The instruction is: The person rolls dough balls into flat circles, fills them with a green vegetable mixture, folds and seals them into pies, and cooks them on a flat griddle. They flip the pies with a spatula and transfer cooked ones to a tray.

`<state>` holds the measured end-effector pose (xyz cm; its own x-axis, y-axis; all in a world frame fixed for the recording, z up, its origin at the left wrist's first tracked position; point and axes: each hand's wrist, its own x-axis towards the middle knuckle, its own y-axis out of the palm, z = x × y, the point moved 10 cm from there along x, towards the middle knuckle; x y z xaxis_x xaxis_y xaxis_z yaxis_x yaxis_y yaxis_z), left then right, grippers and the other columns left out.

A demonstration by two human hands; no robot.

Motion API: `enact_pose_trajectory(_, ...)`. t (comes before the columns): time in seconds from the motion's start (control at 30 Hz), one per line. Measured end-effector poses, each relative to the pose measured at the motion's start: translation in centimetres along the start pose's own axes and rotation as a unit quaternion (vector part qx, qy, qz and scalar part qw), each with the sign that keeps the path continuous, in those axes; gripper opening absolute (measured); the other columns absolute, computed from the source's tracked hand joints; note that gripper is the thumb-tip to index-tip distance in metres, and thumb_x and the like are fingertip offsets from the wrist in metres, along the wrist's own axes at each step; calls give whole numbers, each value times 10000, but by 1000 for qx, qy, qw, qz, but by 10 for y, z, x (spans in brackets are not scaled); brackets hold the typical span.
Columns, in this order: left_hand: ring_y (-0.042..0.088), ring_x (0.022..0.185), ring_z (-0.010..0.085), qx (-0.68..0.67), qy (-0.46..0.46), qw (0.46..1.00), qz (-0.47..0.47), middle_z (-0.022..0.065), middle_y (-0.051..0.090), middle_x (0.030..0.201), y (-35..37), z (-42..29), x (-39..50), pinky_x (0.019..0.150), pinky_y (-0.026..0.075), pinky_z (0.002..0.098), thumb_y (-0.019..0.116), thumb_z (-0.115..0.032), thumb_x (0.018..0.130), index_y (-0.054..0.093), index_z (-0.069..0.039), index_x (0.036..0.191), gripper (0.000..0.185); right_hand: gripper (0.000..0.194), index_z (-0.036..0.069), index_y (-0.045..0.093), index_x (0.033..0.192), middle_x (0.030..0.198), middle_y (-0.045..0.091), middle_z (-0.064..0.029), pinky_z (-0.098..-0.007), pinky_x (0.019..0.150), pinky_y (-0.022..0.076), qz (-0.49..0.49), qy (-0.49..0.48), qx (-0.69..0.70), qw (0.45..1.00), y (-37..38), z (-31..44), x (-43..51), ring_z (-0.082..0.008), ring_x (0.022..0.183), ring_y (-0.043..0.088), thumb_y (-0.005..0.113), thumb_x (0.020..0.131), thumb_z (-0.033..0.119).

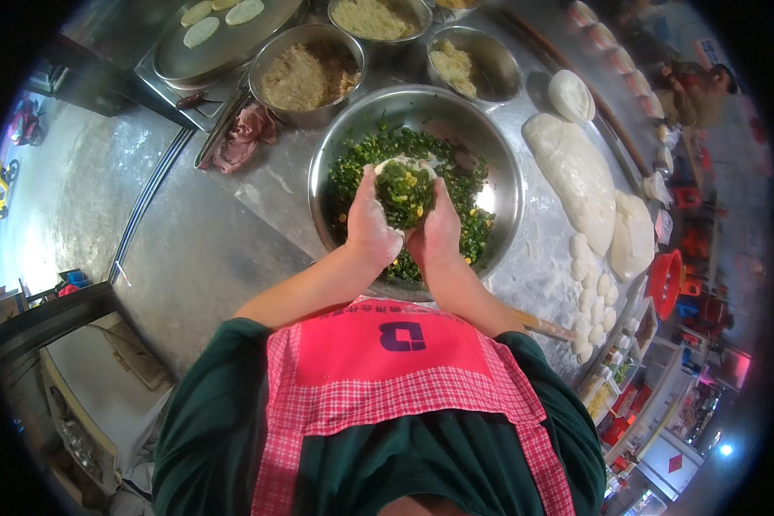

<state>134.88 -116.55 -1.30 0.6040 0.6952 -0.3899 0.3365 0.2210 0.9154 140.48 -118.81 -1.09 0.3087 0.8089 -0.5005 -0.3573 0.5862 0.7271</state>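
My left hand (369,226) and my right hand (440,226) are cupped together, both dusted with flour. Between them they hold a dough wrapper (387,165), of which only a pale edge shows, heaped with a green filling (402,193) of chopped leaves and yellow bits that look like egg. Both hands are over a large stainless steel bowl (419,102). More of the same chopped green mix (474,238) lies in the bowl, around and below my hands. The underside of the wrapper is hidden by my palms.
Steel bowls of a brownish filling (293,80) and pale shreds (451,68) stand behind. A griddle (168,55) with flat cakes (201,32) is back left, near a pink cloth (245,138). Right are a large dough slab (571,174), small dough balls (596,313) and a rolling pin (551,327).
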Motion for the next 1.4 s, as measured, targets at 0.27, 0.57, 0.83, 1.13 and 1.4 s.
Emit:
enact_pose_trajectory(0.27,616,1053,182,290,228,926,-79,58,641,1166,-4,-38,3,921,502,352,474,-272,1023,567,-70,1289,347,436,2,531,1336,1291,585,-130,-385,1056,428,40,-129,-171,976,8,25,1,-242,1187,561,317,1075,278)
enact_pose_trajectory(0.57,632,1050,289,52,-7,999,9,88,641,1173,38,-5,4,891,535,459,423,-397,1043,534,-95,1293,407,543,-9,456,1411,1349,563,-154,-408,1104,396,88,18,33,995,9,24,24,-280,1263,518,288,1078,385)
enact_pose_trajectory(0.83,522,1168,346,781,396,475,85,127,639,1201,70,-22,-12,1084,340,458,543,-129,928,609,-61,1236,322,457,103,519,1341,1325,588,-88,-410,1050,442,199,149,242,938,-19,-18,10,-248,1202,570,334,1066,417)
enact_pose_trajectory(1.13,611,1029,118,629,157,760,-40,68,652,1089,-1,-54,-20,903,487,271,591,-58,949,564,10,1219,279,511,65,587,1265,1216,635,-186,-512,1024,471,85,122,256,955,-9,12,3,-372,1140,595,436,1006,478)
enact_pose_trajectory(1.4,642,796,99,707,178,684,17,63,669,915,19,-32,-29,734,532,258,687,19,856,645,8,1027,176,526,12,584,1240,1221,616,-210,-523,1043,460,41,82,269,959,-16,16,9,-387,1145,578,494,984,463)
